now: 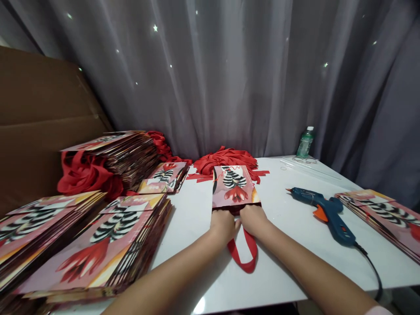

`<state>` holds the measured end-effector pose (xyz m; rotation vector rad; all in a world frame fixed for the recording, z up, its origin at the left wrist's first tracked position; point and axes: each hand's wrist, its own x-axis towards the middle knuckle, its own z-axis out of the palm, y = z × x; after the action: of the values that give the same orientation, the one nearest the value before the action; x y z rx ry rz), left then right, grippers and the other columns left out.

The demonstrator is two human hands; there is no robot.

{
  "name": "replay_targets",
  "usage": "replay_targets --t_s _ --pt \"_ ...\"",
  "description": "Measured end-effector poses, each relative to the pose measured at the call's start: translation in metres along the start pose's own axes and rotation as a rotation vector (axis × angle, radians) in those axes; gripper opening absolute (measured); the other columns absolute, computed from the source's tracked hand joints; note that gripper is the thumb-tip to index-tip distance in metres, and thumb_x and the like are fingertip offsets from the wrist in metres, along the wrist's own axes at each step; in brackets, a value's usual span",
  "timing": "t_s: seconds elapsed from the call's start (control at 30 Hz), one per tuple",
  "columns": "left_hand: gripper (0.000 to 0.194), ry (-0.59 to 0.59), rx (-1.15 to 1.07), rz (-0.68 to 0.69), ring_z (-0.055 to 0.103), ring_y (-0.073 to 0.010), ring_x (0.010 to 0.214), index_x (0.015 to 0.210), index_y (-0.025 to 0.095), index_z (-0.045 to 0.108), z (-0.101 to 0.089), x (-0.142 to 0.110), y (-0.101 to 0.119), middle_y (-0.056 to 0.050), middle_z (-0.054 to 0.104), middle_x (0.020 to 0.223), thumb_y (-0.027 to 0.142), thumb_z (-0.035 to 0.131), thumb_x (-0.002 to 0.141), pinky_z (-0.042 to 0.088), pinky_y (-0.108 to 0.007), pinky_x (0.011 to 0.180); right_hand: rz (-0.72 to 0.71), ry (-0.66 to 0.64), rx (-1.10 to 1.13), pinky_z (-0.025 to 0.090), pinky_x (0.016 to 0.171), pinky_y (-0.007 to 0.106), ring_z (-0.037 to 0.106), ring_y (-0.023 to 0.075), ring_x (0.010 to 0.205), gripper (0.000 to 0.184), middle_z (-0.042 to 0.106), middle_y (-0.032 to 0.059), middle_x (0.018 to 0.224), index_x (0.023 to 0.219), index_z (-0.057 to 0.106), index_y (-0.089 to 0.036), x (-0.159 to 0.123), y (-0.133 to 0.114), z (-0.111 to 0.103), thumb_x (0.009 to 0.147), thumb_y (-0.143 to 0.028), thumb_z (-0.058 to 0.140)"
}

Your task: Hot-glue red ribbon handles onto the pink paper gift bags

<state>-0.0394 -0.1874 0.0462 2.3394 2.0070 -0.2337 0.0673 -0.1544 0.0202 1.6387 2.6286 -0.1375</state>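
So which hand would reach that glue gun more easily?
Probably the right hand: the blue glue gun lies on its side of the paper gift bag. The left hand would have to cross over.

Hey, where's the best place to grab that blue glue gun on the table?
Probably the glue gun's dark blue handle, the thick end nearest the cord. It lies flat on the white table, nozzle pointing away left, so the right hand would come from above on its near right side, fingers clear of the tip.

You face a grey curtain [229, 74] dotted with small light specks, behind a white table [282, 267]. Brown cardboard [36, 118], probably a box, stands at your left.
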Motion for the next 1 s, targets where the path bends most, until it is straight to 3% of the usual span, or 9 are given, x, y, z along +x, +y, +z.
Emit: replay_targets --t_s 0.13,0.23,0.3,0.43,0.53,0.63,0.73,0.9,1.0 --pt "0.033 -0.024 0.034 0.065 0.062 -0.0338 0.107 0.108 0.008 0.072 0.002 -0.013 0.013 -0.02 0.069 0.107 0.021 0.05 0.087 0.048 -0.04 0.09 -0.002 0.004 0.0 0.054 0.078 0.035 0.072 0.0273 0.092 0.03 0.073 0.0191 0.1 0.1 0.075 -0.014 0.001 -0.002 -0.001 0.091 -0.01 0.047" --pt "0.051 -0.034 0.028 0.006 0.067 -0.0336 0.095 0.132 0.005 0.056 0.006 -0.025 0.006 -0.025 0.061 0.124 0.035 0.04 0.094 0.054 -0.042 0.074 0.001 -0.005 -0.002 0.054 0.078 0.034 0.072 0.0266 0.091 0.025 0.073 0.0209 0.098 0.1 0.075 -0.012 0.0 0.0 0.0 0.09 -0.012 0.051" --pt "0.06 -0.044 0.031 -0.07 0.068 -0.0351 0.095 0.142 0.009 0.047 0.008 -0.029 -0.008 -0.025 0.055 0.133 0.046 0.034 0.097 0.054 -0.045 0.074 0.002 -0.006 -0.003 0.053 0.079 0.033 0.072 0.0267 0.093 0.025 0.073 0.022 0.099 0.102 0.074 -0.012 0.0 0.001 0.001 0.089 -0.012 0.053" --pt "0.058 -0.037 0.047 -0.093 0.068 -0.0364 0.097 0.148 0.025 0.04 0.013 -0.029 -0.033 -0.018 0.055 0.136 0.051 0.031 0.097 0.055 -0.047 0.074 0.005 -0.004 -0.001 0.053 0.08 0.033 0.072 0.0269 0.094 0.025 0.073 0.0224 0.098 0.102 0.074 -0.011 0.001 0.001 0.003 0.09 -0.012 0.052" --pt "0.057 -0.006 0.069 -0.072 0.07 -0.0358 0.092 0.147 0.027 0.041 0.019 -0.028 -0.04 -0.018 0.059 0.131 0.052 0.032 0.097 0.055 -0.046 0.07 0.005 0.002 0.006 0.053 0.08 0.033 0.072 0.0265 0.092 0.026 0.073 0.0218 0.094 0.099 0.075 -0.011 0.002 0.001 0.005 0.089 -0.011 0.051" --pt "0.062 0.026 0.085 -0.027 0.07 -0.0358 0.087 0.144 0.016 0.046 0.023 -0.027 -0.041 -0.019 0.068 0.109 0.053 0.033 0.096 0.054 -0.045 0.068 0.01 0.014 0.018 0.053 0.082 0.034 0.072 0.0272 0.093 0.027 0.073 0.022 0.093 0.1 0.075 -0.012 0.003 0.001 0.005 0.089 -0.011 0.05" --pt "0.065 0.052 0.088 0.012 0.069 -0.0359 0.084 0.128 0.004 0.058 0.022 -0.022 -0.041 -0.022 0.07 0.098 0.054 0.034 0.095 0.053 -0.044 0.07 0.016 0.019 0.038 0.052 0.082 0.035 0.071 0.0278 0.094 0.027 0.073 0.0218 0.092 0.1 0.075 -0.012 0.003 0.002 0.006 0.089 -0.011 0.051" --pt "0.061 0.028 0.074 0.08 0.07 -0.0348 0.082 0.088 0.008 0.074 0.015 -0.013 -0.038 -0.02 0.072 0.085 0.054 0.033 0.094 0.052 -0.042 0.071 0.032 0.037 0.093 0.053 0.078 0.035 0.072 0.0286 0.09 0.024 0.073 0.0212 0.089 0.093 0.075 -0.011 0.0 0.006 0.009 0.088 -0.01 0.052" --pt "0.057 0.023 0.065 0.111 0.07 -0.0341 0.081 0.085 0.009 0.075 0.014 -0.012 -0.035 -0.019 0.073 0.083 0.048 0.035 0.094 0.053 -0.042 0.071 0.044 0.082 0.143 0.052 0.083 0.04 0.07 0.0301 0.096 0.021 0.073 0.021 0.095 0.095 0.074 -0.01 0.008 0.002 0.009 0.089 -0.011 0.054"
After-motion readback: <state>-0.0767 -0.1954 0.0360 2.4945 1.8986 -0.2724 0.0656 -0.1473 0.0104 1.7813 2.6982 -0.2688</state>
